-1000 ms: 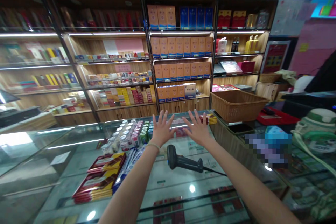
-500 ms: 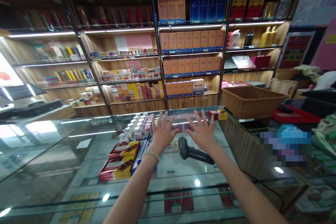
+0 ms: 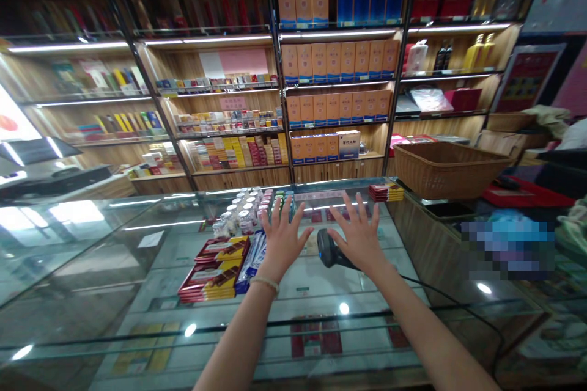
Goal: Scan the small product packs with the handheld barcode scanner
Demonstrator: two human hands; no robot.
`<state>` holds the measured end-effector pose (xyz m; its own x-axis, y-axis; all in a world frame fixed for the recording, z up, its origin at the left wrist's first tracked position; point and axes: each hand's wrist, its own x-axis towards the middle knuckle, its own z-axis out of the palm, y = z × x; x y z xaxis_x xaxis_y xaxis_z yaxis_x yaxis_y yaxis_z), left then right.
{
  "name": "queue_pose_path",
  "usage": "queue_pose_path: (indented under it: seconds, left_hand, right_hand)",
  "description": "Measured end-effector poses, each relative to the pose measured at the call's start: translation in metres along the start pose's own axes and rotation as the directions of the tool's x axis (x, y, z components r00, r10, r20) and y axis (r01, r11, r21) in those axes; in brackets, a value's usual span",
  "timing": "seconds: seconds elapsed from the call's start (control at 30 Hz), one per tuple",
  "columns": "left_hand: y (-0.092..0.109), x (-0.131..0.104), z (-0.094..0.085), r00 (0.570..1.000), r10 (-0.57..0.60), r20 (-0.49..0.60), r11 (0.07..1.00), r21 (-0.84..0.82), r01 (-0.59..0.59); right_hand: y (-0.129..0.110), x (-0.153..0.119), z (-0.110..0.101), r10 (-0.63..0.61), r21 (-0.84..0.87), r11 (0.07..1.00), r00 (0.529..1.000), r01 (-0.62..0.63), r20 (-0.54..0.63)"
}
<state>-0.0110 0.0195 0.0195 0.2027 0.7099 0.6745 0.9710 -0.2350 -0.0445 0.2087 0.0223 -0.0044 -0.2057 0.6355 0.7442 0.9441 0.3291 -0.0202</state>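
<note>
Both hands, left (image 3: 280, 245) and right (image 3: 360, 238), empty, fingers spread wide. Scanner (image 3: 330, 248) lies on the table (image 3: 298, 311) by the right; looks light, stiff, smooth. I'd grab its handle.

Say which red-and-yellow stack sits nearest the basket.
The small stack far back on the counter, left of the basket; larger ones lie left of the left hand.
</note>
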Motion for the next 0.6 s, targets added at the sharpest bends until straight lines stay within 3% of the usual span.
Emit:
queue_pose_path:
  seconds: [0.3, 0.6]
  left_hand:
    - [0.001, -0.002, -0.005, 1.000, -0.017, -0.006, 1.000, -0.006, 0.017]
    - [-0.009, -0.004, -0.028, 1.000, -0.004, -0.002, 1.000, 0.010, 0.004]
  right_hand:
    - [-0.002, -0.001, -0.006, 0.007, -0.012, 1.000, 0.999, -0.007, 0.031]
    - [-0.022, -0.001, -0.019, -0.013, 0.003, 1.000, 0.998, 0.013, 0.065]
